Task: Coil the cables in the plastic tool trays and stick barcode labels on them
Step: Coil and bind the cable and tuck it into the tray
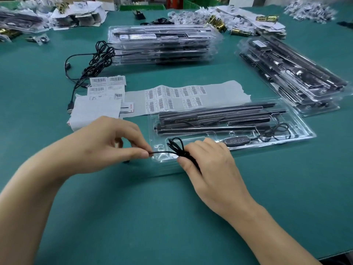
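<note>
Right now the left hand (107, 144), at the lower left centre of the frame, pinches the free end of a black cable (180, 152) narrowly between thumb and forefinger, its other fingers loosely curled above. The right hand (210, 165), just to the right of it, has its thumb and fingers closed round a small bundle of the same cable's loops, which stick up above the knuckles. A short straight run of cable stretches between the two hands. Both forearms come in from the bottom corners, wrists low over the green table (152, 217).

The bundle sits over the near left corner of a clear plastic tray (303, 131) in the centre right, which holds long dark bars and a small black controller (236, 140) with round buttons.

Behind the tray lies a grey backing sheet of barcode labels (177, 96); more barcode labels (107, 83) lie left of it. Their print is too small to read.

Further back stand a stack of filled trays (162, 44) at upper centre and another stack (286, 73) at the right. Loose black cables (95, 60) trail at the upper left.
</note>
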Tool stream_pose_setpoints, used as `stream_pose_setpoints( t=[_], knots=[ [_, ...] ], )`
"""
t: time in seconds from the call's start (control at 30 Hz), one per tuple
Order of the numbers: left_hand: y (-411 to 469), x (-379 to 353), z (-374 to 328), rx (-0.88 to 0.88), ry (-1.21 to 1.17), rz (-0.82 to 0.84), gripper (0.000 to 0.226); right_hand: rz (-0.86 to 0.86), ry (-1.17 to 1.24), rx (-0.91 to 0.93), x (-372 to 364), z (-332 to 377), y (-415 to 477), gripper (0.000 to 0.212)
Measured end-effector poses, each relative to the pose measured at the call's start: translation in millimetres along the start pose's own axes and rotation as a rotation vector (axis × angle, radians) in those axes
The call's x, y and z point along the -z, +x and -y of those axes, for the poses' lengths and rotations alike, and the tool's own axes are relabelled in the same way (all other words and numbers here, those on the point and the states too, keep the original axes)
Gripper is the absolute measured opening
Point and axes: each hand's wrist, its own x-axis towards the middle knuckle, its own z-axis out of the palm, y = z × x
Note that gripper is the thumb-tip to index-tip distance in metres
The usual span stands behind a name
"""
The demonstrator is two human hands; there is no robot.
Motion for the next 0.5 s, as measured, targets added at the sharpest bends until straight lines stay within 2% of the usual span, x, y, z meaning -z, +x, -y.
stream_pose_setpoints(
  t=[0.1,0.3,0.4,0.5],
  knots=[
    [1,-3,-4,0.046,-0.123,0.024,0.027,-0.013,0.06,-0.02,1,1,1,0.02],
    [12,-32,-19,0.085,-0.549,0.068,0.02,-0.023,0.066,-0.019,1,-1,3,0.024],
    [14,-41,-25,0.101,-0.628,0.021,0.015,0.006,0.07,-0.031,2,-2,3,0.022],
    [15,-44,-27,0.14,-0.677,-0.06,0.019,0.037,0.076,-0.044,2,-4,3,0.022]
  ],
)
